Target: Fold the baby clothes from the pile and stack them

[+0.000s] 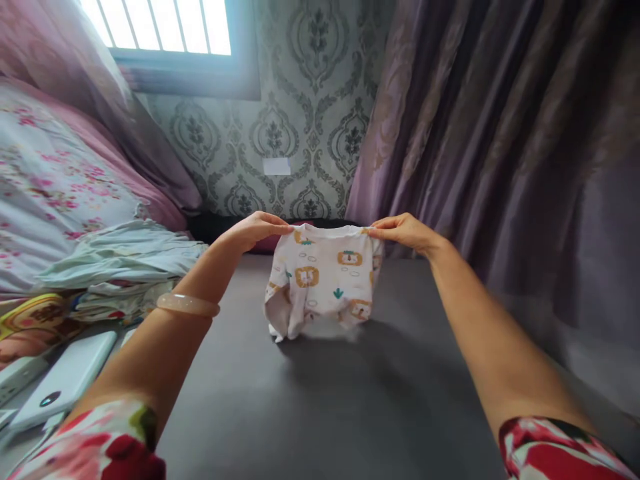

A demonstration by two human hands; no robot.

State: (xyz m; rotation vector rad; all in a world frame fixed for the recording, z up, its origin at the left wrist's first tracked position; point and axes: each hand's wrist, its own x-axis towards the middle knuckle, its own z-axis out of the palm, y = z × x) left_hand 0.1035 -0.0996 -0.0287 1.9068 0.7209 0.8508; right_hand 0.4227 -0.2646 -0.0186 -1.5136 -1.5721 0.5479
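Observation:
A small white long-sleeved shirt point(323, 273) with tan lion faces and green sprigs hangs from both hands above a grey flat surface point(320, 413). My left hand point(261, 227) pinches its left shoulder by the collar, and my right hand point(397, 232) pinches the right shoulder. The neckline is stretched level between them. Below, the hem is bunched, and a sleeve droops at the lower left close to the surface. Fingertips behind the cloth are hidden.
On the left lie folded pale clothes point(125, 257), a white power bank point(70, 380), a power strip point(20, 377) and a yellow item point(37, 313). Floral bedding point(60, 180) rises behind them. A purple curtain point(475, 133) hangs at the right; a patterned wall point(310, 120) stands behind.

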